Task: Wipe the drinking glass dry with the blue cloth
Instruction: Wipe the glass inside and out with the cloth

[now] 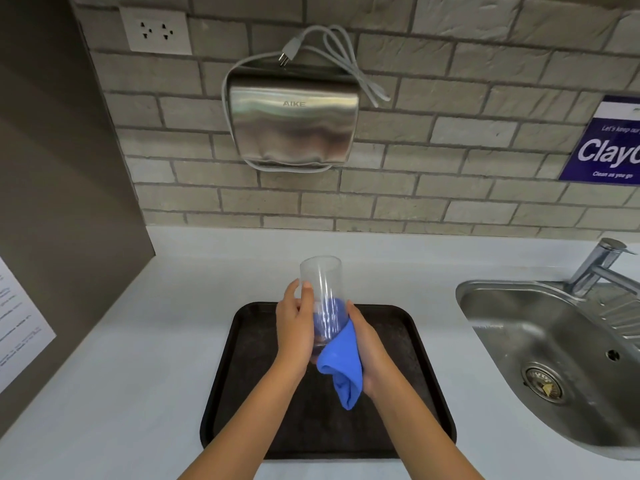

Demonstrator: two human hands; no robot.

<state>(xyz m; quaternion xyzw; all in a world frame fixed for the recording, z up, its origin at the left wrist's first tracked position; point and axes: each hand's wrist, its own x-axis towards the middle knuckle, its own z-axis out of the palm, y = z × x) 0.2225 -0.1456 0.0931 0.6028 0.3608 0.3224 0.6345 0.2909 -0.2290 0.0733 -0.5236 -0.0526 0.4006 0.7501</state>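
Holding the drinking glass [320,289] tilted over the dark tray [408,327], mouth away from me, I had both hands on it. My left hand [294,327] was closed round the side of the glass, thumb up near the middle of the wall. My right hand [367,348] was clamped on the blue cloth [341,362], pressing it against the lower part and base of the glass; a loose tail of cloth hung below the palm.

Cloth covered only the base end. Upper wall and rim looked bare, so I judged the wipe about half done at most.

Notes for doing it well:
- turn the glass with the left hand while the right keeps cloth pressed, so the whole wall gets passed;
- work the cloth up toward the rim, then push a fold inside;
- grip firmly but not hard: thin wall, likely slippery if wet;
- stay over the tray, clear of the sink [512,306].
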